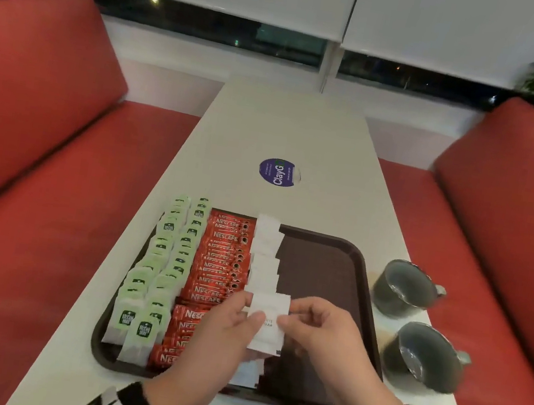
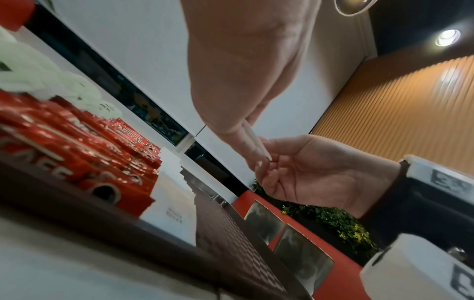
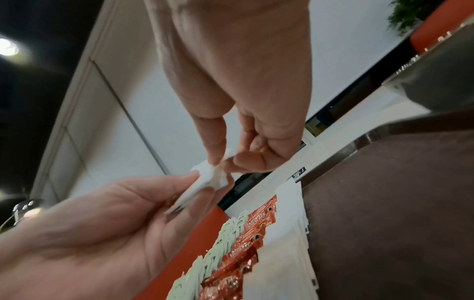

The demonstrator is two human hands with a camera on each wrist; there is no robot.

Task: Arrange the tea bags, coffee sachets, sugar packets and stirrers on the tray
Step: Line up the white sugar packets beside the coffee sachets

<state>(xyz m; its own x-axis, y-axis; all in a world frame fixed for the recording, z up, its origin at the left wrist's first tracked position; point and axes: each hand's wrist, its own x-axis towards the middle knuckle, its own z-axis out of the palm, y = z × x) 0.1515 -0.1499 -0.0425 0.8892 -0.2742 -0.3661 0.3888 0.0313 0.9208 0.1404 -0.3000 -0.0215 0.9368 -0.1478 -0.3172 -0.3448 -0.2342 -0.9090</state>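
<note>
Head view: the left hand (image 1: 226, 328) and the right hand (image 1: 316, 324) each pinch a small stack of white sugar packets (image 1: 267, 320) between thumb and fingertips, over the near middle of the tray (image 1: 328, 270). From the right wrist the stack (image 3: 205, 182) looks fanned, so I would peel one flat paper packet off with the right thumb and lay it squarely against the white column (image 1: 264, 254) at 12 o'clock, edges overlapping like shingles. Thin paper slips, so a light, narrow pinch near a corner should serve best. At 9 o'clock lie glossy red coffee sachets (image 1: 218, 264), crinkled foil sticks; beyond them soft green-tagged tea bags (image 1: 157, 276). The tray's bare brown floor at 2 o'clock is textured; two dull grey cups (image 1: 405, 289) stand outside it at 3 o'clock.
</note>
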